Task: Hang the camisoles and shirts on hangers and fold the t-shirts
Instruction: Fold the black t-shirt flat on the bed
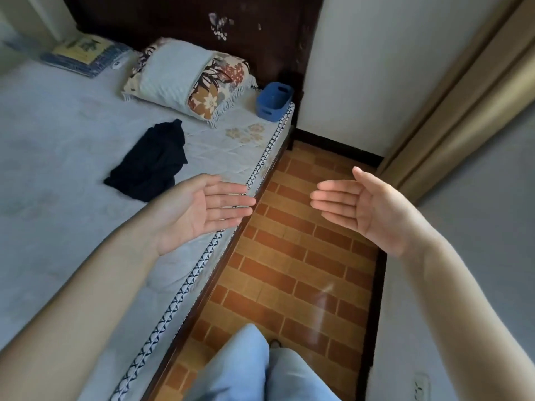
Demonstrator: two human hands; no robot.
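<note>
A crumpled dark navy garment (pixel 153 162) lies on the pale blue mattress (pixel 58 175), a little beyond my left hand. My left hand (pixel 199 209) is held out flat, palm up, over the mattress edge, empty, with the fingers extended. My right hand (pixel 362 206) hovers over the tiled floor, palm turned inward, fingers straight and holding nothing. The two palms face each other, well apart. No hangers are in view.
A pillow (pixel 185 76) with a floral cover lies at the head of the bed, next to a small blue plastic basket (pixel 273 101) at the mattress corner. Folded blue cloth with a yellow item (pixel 81 52) sits far left. Brick-pattern floor (pixel 289 256) runs between bed and wall.
</note>
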